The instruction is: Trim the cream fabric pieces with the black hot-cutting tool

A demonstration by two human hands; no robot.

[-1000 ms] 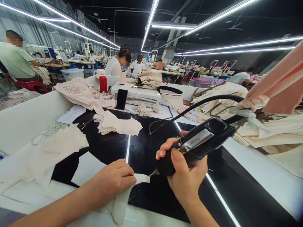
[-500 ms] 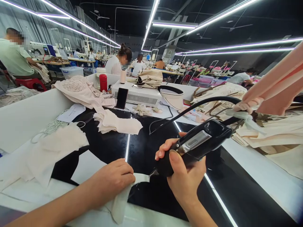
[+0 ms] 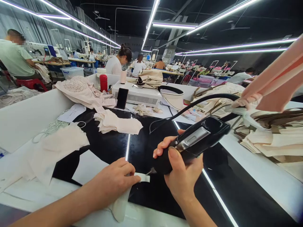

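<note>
A red flask (image 3: pixel 103 83) stands at the far end of the table, near a phone (image 3: pixel 121 98) propped against a white box (image 3: pixel 139 95). Cream pieces (image 3: pixel 117 123) lie stacked on the black top, with a lace garment (image 3: pixel 78 90) and a paper (image 3: pixel 71 113) to the left. Behind, a person in green (image 3: pixel 14 60) sits at another bench.

Black tool (image 3: pixel 194 143), cream fabric strip (image 3: pixel 142 177)
</note>
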